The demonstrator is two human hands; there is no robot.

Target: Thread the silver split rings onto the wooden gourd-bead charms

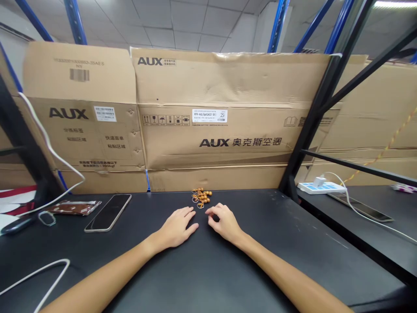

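A small pile of key rings with shiny orange-brown bead-like charms [203, 198] lies on the black tabletop [202, 269] close to the cardboard at the back. My left hand [178, 227] rests palm down on the table, just in front and to the left of the pile. Its fingers are stretched out, its thumb points right, and it holds nothing. My right hand [225, 222] is in front and to the right of the pile, with fingers curled and a gap between thumb and forefinger. Nothing shows in that gap. Neither hand touches the key rings.
To the left lie a phone [108, 213], a brown packet [75, 207] and a white cable [48, 265]. Cardboard panels [211, 152] stand along the back edge. A black metal frame [312, 113] rises at the right; beyond it are a power strip [321, 188] and a dark tablet-like device [358, 207].
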